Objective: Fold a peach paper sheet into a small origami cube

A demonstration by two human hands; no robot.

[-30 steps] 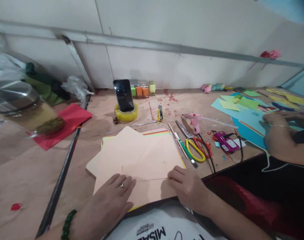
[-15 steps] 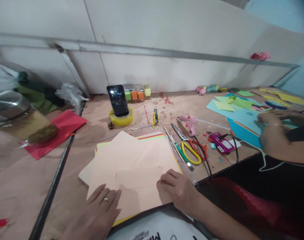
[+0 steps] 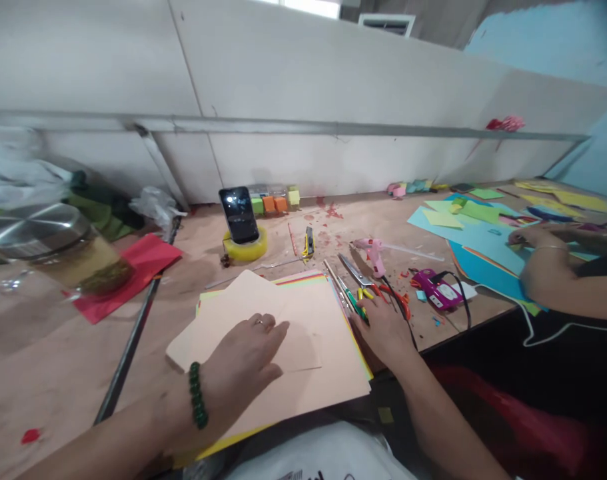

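My left hand (image 3: pixel 246 347), with a ring and a green bead bracelet, lies over a stack of peach paper (image 3: pixel 328 380). Its fingers are stretched out on a smaller peach sheet (image 3: pixel 303 350) on top. To the right of the stack, my right hand (image 3: pixel 383 327) is lowered over the yellow handles of a pair of scissors (image 3: pixel 353 270). Its thumb and fingers are apart at the handles and partly cover them; I see no firm grip. Beside that hand lie a green-handled tool (image 3: pixel 350 297) and red handles (image 3: pixel 400 303).
A pink glue gun (image 3: pixel 376 257) and purple device (image 3: pixel 438 290) with cords lie right. A phone (image 3: pixel 239 213) leans on yellow tape (image 3: pixel 246 248); a cutter (image 3: pixel 309 242) lies nearby. A glass jar (image 3: pixel 83 260) stands left. A co-worker's arm (image 3: pixel 548 273) rests among coloured papers (image 3: pixel 458 223) at right.
My right hand has gone from the paper stack to the scissors' handles. My left hand has moved up and right over the paper. The head view has tilted up a little.
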